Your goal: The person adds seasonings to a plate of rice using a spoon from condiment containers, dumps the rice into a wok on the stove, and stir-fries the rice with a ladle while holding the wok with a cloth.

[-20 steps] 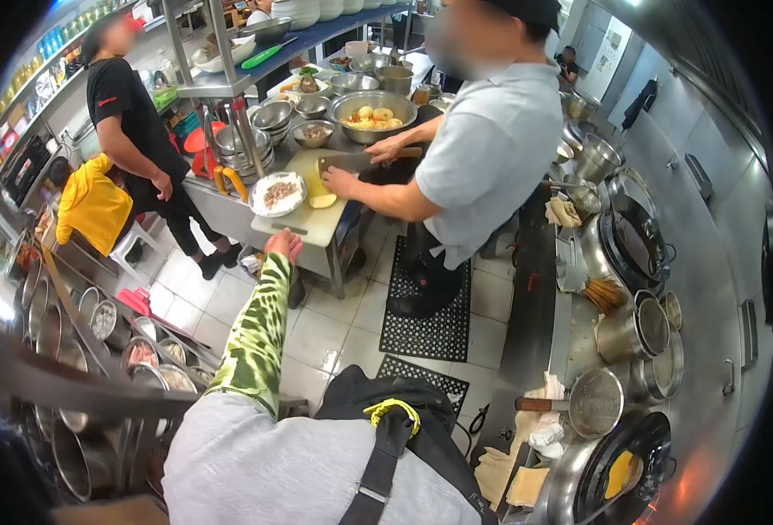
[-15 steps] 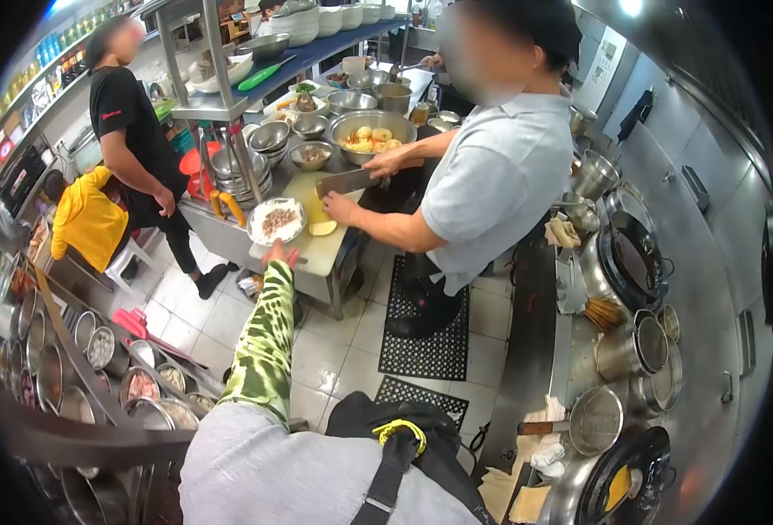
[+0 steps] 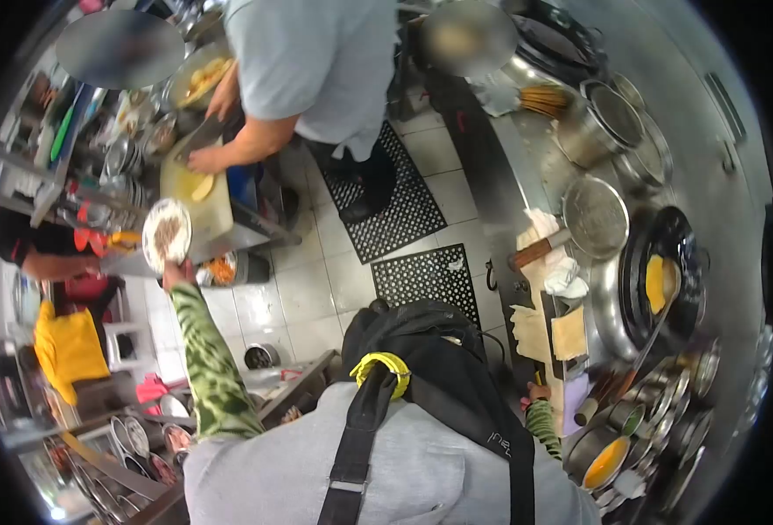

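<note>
A bowl of white food topped with brown minced bits [image 3: 167, 236] is at the near left corner of the cutting board [image 3: 217, 213]. My left hand [image 3: 175, 273], in a green patterned sleeve, grips its near rim. Whether the bowl rests on anything I cannot tell. On the board lies a pale yellow piece of food [image 3: 203, 187], beside a co-worker's hand [image 3: 210, 160]. My right hand [image 3: 536, 393] is low at the edge of the stove counter, near a small yellow thing; its fingers are too small and partly hidden to read.
The co-worker in grey [image 3: 316, 70] stands across from me, holding a cleaver. Perforated black mats [image 3: 426, 278] lie on the tiles. To the right are a wok [image 3: 667, 284], a strainer [image 3: 595, 217] and a pot of orange liquid [image 3: 606, 462]. A bin [image 3: 245, 267] stands under the work table.
My view has tilted down and turned right, so the work table sits farther left. The left hand remains at the bowl, now gripping its rim. My right hand has come into view.
</note>
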{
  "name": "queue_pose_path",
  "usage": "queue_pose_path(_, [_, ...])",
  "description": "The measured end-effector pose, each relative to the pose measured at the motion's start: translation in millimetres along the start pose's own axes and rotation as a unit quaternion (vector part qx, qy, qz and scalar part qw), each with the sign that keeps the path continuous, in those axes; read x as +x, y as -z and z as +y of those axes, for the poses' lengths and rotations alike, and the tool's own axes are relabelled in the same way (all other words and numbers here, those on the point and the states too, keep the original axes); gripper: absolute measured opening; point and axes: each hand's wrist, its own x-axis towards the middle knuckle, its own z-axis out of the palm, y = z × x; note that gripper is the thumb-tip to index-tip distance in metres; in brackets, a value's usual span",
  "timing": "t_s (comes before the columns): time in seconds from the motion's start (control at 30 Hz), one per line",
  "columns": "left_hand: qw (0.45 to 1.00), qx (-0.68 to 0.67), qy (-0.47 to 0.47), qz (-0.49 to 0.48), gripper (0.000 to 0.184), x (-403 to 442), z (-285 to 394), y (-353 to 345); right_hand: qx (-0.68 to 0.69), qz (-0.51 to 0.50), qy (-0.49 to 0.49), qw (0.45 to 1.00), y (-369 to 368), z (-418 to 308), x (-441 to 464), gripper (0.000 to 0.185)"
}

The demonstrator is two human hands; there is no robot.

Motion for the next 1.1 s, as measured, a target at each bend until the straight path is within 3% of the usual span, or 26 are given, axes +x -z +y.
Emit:
queue_pose_path(0.03, [0.983,-0.146,0.112,0.023,0.022,-17,32,-5,-0.025,-0.007,-0.004,1.0,-2,-2,3,0.048])
queue_pose_path(0.1, [0.859,-0.376,0.319,0.138,0.024,-53,112,-8,-0.066,-0.035,-0.025,0.997,-4,2,14,0.052])
queue_pose_path(0.17, [0.9,-0.342,0.242,0.118,0.022,-84,110,-8,-0.091,-0.077,-0.056,0.991,-1,10,30,0.055])
queue_pose_path(0.27, [0.91,-0.342,0.235,0.014,0.013,-138,155,-15,-0.072,-0.112,-0.037,0.99,8,23,28,0.053])
queue_pose_path(0.4, [0.877,-0.403,0.199,-0.169,0.016,-201,213,-57,-0.031,-0.174,-0.042,0.983,-1,57,65,0.047])
queue_pose_path(0.43, [0.844,-0.428,0.243,-0.214,0.019,-222,247,-70,-0.033,-0.198,-0.039,0.979,-6,70,82,0.044])
queue_pose_path(0.47, [0.833,-0.425,0.233,-0.269,0.02,-240,272,-84,-0.032,-0.166,-0.039,0.985,-5,72,71,0.041])
queue_pose_path(0.5, [0.819,-0.42,0.221,-0.323,0.022,-255,294,-101,-0.181,-0.169,0.143,0.958,-9,89,86,0.038])
queue_pose_path(0.53, [0.796,-0.449,0.213,-0.346,0.025,-266,303,-125,-0.328,-0.182,0.308,0.874,-20,117,114,0.035])
queue_pose_path(0.57, [0.77,-0.477,0.206,-0.369,0.028,-277,312,-150,-0.442,-0.136,0.471,0.751,-30,144,140,0.032])
queue_pose_path(0.63, [0.748,-0.459,0.207,-0.432,0.034,-311,394,-173,-0.364,-0.15,0.393,0.831,-23,160,124,0.03])
queue_pose_path(0.7, [0.678,-0.456,0.19,-0.545,0.037,-324,432,-204,-0.262,-0.155,0.296,0.905,-17,167,96,0.029])
queue_pose_path(0.73, [0.69,-0.417,0.173,-0.566,0.037,-331,455,-217,-0.224,-0.151,0.264,0.926,-16,174,79,0.028])
queue_pose_path(0.8, [0.662,-0.389,0.154,-0.622,0.039,-343,486,-255,-0.192,-0.127,0.238,0.944,-20,197,48,0.027])
queue_pose_path(0.93, [0.519,-0.346,0.093,-0.776,0.047,-396,570,-296,-0.251,-0.08,0.128,0.956,-25,236,-51,0.026])
queue_pose_path(0.97, [0.46,-0.344,0.088,-0.814,0.047,-412,586,-306,-0.352,-0.165,0.118,0.914,-33,256,-51,0.032])
queue_pose_path(1.0, [0.427,-0.346,0.096,-0.83,0.045,-425,594,-319,-0.3,-0.184,0.068,0.933,-24,254,-81,0.038])
queue_pose_path(1.03, [0.412,-0.337,0.107,-0.84,0.041,-437,599,-334,-0.252,-0.195,0.035,0.947,-8,245,-102,0.057])
queue_pose_path(1.07, [0.387,-0.327,0.111,-0.855,0.039,-450,606,-343,-0.305,-0.215,0.036,0.927,-3,250,-117,0.053])
queue_pose_path(1.1, [0.367,-0.316,0.111,-0.868,0.037,-462,613,-349,-0.262,-0.25,0.007,0.932,9,260,-129,0.049])
